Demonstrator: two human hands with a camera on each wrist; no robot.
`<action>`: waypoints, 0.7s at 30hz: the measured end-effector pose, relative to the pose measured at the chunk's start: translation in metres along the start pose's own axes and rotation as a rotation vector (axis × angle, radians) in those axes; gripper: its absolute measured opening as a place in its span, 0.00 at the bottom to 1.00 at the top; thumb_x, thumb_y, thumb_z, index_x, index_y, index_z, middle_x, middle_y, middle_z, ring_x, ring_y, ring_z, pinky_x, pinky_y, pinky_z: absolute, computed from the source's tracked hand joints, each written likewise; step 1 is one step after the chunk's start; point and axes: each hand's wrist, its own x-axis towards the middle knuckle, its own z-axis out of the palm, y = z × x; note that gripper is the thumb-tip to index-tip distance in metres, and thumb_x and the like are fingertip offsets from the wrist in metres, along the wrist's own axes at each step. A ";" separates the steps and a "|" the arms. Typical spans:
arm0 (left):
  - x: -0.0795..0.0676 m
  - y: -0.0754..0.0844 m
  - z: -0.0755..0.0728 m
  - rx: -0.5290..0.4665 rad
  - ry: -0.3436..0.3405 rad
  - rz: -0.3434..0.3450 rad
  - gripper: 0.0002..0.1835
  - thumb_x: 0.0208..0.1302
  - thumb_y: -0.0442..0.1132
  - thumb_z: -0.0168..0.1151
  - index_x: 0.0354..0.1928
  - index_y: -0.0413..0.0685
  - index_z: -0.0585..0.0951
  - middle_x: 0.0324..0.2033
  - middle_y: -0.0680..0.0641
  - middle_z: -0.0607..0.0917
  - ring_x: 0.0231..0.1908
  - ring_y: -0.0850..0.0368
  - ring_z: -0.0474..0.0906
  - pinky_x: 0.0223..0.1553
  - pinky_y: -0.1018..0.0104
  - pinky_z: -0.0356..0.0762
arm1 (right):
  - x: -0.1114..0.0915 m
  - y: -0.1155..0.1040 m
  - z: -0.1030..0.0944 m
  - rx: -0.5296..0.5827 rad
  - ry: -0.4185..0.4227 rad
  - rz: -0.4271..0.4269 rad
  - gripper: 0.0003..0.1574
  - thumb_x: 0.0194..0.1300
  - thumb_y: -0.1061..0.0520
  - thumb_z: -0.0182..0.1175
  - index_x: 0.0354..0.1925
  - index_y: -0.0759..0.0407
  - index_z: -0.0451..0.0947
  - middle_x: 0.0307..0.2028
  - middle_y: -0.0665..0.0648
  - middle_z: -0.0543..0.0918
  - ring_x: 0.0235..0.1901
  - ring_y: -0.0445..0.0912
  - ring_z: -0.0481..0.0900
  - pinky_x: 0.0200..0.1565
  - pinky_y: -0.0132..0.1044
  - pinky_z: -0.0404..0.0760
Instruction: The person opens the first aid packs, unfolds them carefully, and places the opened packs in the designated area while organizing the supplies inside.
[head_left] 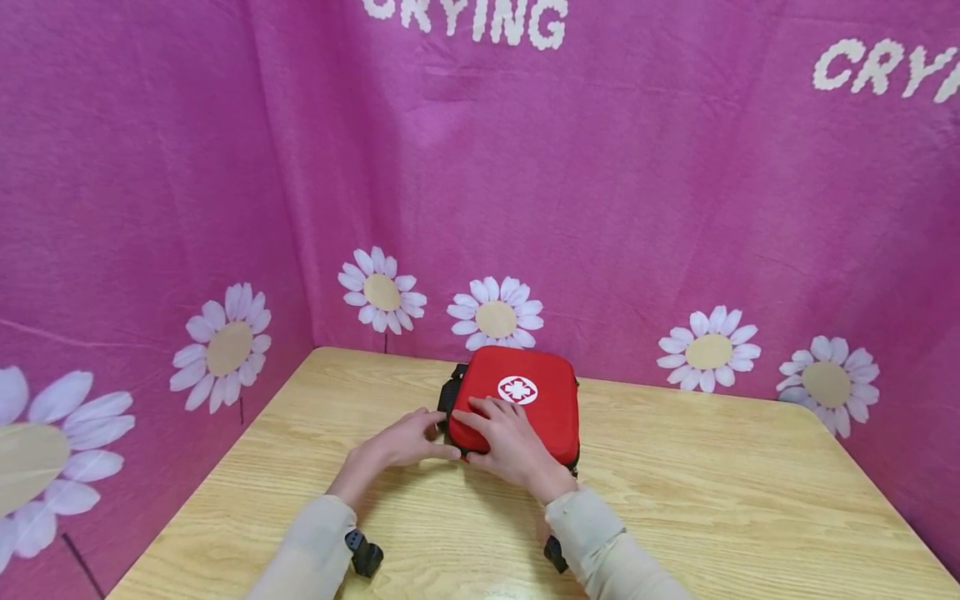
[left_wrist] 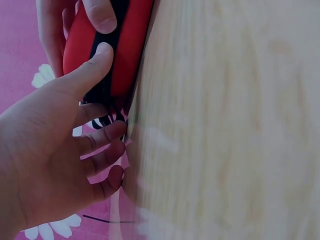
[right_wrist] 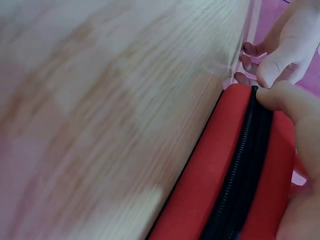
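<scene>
A red first-aid case with a white round emblem lies flat on the wooden table. At its front left corner is my left hand, thumb against the black zipper band and the index finger bent round the side. Black cords hang by those fingers. Across the case's top left part spreads my right hand; its fingers lie on the lid and its thumb holds the front edge beside the left thumb. Closed zipper teeth run along the front side in the right wrist view. Any zipper pull is hidden by the fingers.
A black strap handle sticks out from the case's left side. Bare wooden table surrounds the case. Pink cloth with daisies and white letters hangs behind and along both sides of the table.
</scene>
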 end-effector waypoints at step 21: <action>-0.001 0.003 0.001 -0.033 0.016 -0.017 0.36 0.56 0.58 0.71 0.65 0.52 0.76 0.38 0.51 0.80 0.39 0.57 0.73 0.39 0.61 0.70 | -0.005 0.000 0.003 -0.044 0.160 -0.128 0.34 0.56 0.54 0.73 0.62 0.48 0.78 0.62 0.57 0.79 0.60 0.52 0.75 0.64 0.51 0.72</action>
